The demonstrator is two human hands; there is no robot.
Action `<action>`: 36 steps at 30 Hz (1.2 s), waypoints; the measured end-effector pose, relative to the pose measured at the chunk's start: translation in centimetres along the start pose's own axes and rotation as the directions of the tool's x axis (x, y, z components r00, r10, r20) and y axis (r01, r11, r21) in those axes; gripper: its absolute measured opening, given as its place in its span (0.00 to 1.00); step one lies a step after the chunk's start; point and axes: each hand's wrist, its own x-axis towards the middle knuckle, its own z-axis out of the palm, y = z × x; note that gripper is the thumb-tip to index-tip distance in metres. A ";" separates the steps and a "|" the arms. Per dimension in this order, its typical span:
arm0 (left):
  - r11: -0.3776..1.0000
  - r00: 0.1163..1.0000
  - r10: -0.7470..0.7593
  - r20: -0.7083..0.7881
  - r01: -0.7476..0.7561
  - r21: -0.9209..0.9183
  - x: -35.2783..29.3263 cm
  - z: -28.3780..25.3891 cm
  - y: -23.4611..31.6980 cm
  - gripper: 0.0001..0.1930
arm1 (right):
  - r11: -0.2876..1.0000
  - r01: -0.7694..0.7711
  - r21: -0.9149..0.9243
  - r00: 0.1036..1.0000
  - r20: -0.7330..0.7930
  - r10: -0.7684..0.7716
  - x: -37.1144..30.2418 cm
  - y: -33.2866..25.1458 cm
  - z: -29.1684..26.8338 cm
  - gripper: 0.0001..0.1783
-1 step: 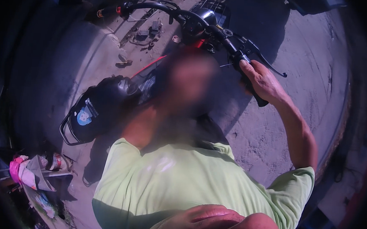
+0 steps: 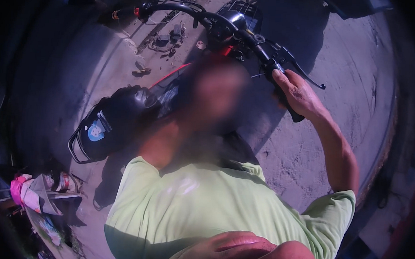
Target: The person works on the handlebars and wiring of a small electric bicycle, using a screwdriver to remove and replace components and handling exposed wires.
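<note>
My right hand (image 2: pixel 301 94) is wrapped around the black handlebar grip (image 2: pixel 294 112) of a bike. Its thumb lies along the top of the grip, below the brake lever (image 2: pixel 306 74), which the fingers do not touch. The dark handlebar (image 2: pixel 214 17) curves away to the left, where its other grip (image 2: pixel 124 14) is free of any hand. My left arm reaches forward over the bike, and my left hand (image 2: pixel 218 90) is smeared by blur near the middle. Its fingers cannot be made out. Behind my left arm is the black seat (image 2: pixel 113 116), bearing a blue and white sticker.
A wire basket (image 2: pixel 245 9) sits at the bike's front. Small grey blocks and scraps (image 2: pixel 168 39) lie on the ground beyond it. At lower left, a low stand (image 2: pixel 68 195) carries cloths and a pink item (image 2: pixel 19 188). Sandy ground (image 2: pixel 343 85) stretches to the right.
</note>
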 end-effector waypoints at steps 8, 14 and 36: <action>0.962 0.998 -0.048 0.031 0.038 0.270 -0.1 2.1 4.4 0.20 | 0.998 -0.031 0.049 1.000 -0.002 0.031 -0.1 -0.7 0.1 0.38; 0.877 0.883 -0.469 0.005 0.467 -0.111 1.5 2.5 7.1 0.18 | 0.993 0.013 0.119 0.997 -0.077 -0.004 -0.9 -0.2 0.2 0.35; 0.932 0.970 -0.243 -0.028 0.241 0.270 1.7 2.1 7.7 0.25 | 0.860 0.030 -0.509 0.965 -0.208 -0.157 0.9 -1.6 0.7 0.40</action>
